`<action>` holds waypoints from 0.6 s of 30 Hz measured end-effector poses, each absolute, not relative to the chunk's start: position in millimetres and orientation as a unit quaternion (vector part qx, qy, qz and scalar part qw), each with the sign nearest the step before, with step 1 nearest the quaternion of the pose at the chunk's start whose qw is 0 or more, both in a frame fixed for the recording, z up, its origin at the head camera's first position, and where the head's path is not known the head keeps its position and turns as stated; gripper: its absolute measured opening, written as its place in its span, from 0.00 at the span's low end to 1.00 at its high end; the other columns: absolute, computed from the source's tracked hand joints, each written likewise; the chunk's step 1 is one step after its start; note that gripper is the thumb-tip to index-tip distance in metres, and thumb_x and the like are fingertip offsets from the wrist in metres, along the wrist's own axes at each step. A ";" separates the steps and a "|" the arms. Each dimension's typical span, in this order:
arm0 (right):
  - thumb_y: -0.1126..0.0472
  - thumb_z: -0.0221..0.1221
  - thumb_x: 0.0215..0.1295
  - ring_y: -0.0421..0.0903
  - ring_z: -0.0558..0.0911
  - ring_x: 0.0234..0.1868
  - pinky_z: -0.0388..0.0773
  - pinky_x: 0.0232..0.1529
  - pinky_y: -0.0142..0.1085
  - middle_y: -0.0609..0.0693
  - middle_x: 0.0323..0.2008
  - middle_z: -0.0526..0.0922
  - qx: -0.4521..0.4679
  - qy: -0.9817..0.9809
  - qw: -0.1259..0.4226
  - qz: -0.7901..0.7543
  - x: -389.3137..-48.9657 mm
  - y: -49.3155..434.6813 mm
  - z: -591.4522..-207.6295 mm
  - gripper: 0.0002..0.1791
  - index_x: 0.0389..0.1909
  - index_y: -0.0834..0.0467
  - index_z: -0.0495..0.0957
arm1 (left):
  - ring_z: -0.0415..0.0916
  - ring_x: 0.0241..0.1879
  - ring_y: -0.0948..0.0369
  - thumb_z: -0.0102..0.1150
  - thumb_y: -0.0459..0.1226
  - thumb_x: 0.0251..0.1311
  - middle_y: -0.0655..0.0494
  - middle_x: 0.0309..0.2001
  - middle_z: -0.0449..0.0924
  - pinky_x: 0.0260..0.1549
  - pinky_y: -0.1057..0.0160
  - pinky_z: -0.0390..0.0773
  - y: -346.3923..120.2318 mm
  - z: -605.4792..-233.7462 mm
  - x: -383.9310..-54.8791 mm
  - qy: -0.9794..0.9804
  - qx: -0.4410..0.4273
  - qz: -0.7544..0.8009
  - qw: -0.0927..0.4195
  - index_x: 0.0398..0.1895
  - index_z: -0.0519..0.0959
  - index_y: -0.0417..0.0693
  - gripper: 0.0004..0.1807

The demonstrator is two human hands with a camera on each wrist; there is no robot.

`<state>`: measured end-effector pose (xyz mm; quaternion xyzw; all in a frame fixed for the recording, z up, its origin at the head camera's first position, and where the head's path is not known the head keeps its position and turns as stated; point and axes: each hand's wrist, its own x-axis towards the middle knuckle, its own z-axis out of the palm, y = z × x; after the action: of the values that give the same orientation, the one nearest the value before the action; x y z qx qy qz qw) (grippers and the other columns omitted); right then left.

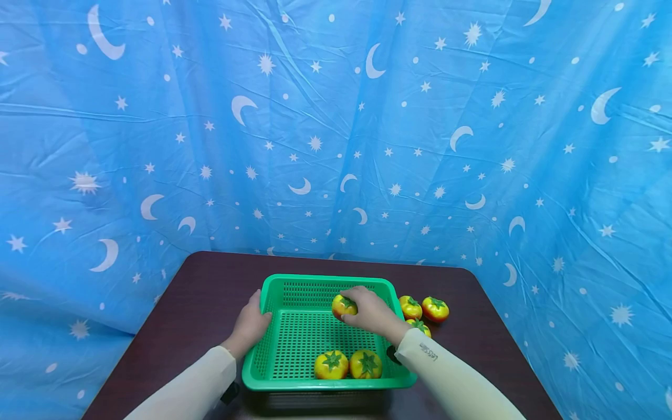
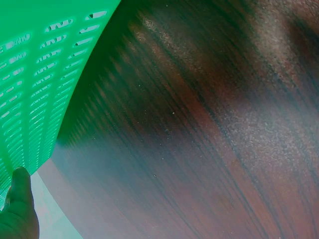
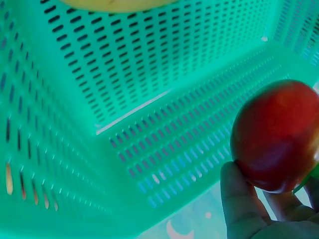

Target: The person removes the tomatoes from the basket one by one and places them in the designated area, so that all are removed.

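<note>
A green plastic basket [image 1: 299, 385] with slotted walls stands on the table. My left hand [image 1: 248, 326] grips its left rim, thumb over the edge; one finger [image 2: 21, 191] shows against the outer wall in the left wrist view. Above the basket floor my right hand [image 1: 371, 312] holds a red-yellow tomato [image 1: 343, 307] with a green calyx. Its red underside shows in the right wrist view, where the tomato [image 3: 276, 134] sits between thumb and fingers. Two more tomatoes lie inside at the near side, one left [image 1: 331, 365] and one right [image 1: 366, 364].
Outside the basket's right wall are three tomatoes: a far one [image 1: 410, 307], one further right [image 1: 435, 309] and one partly hidden by the right arm [image 1: 420, 328]. The dark wood table [image 1: 173, 332] meets a blue curtain [image 1: 325, 116] with moons and stars behind.
</note>
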<state>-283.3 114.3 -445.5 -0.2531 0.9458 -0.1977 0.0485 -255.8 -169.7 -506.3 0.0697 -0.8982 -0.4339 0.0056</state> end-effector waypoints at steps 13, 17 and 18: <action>0.51 0.62 0.59 0.47 0.75 0.50 0.77 0.42 0.38 0.51 0.61 0.72 -0.187 0.956 0.006 -0.226 -286.1 146.9 -428.0 0.30 0.63 0.52 0.71 | 0.59 0.65 0.36 0.47 0.32 0.64 0.28 0.68 0.54 0.59 0.37 0.66 -170.4 -507.8 -257.2 -0.898 0.068 -0.434 0.007 0.73 0.41 0.32 0.38; 0.52 0.63 0.57 0.47 0.75 0.51 0.79 0.45 0.39 0.51 0.61 0.72 -0.165 0.961 -0.003 -0.223 -285.3 152.7 -423.2 0.30 0.63 0.51 0.71 | 0.60 0.65 0.36 0.47 0.32 0.63 0.27 0.68 0.54 0.58 0.37 0.66 -171.0 -507.6 -256.7 -0.898 0.068 -0.434 0.009 0.73 0.42 0.32 0.39; 0.52 0.63 0.57 0.47 0.74 0.51 0.79 0.45 0.40 0.51 0.61 0.72 -0.162 0.961 -0.004 -0.223 -285.1 153.9 -422.2 0.31 0.63 0.51 0.71 | 0.59 0.65 0.36 0.47 0.32 0.63 0.28 0.68 0.54 0.58 0.37 0.66 -171.0 -507.6 -256.4 -0.898 0.069 -0.435 0.009 0.73 0.42 0.32 0.38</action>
<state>-285.1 153.9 -422.2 -0.1624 0.9612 -0.2231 -0.0043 -256.4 -171.0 -507.6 0.0690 -0.8978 -0.4349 0.0086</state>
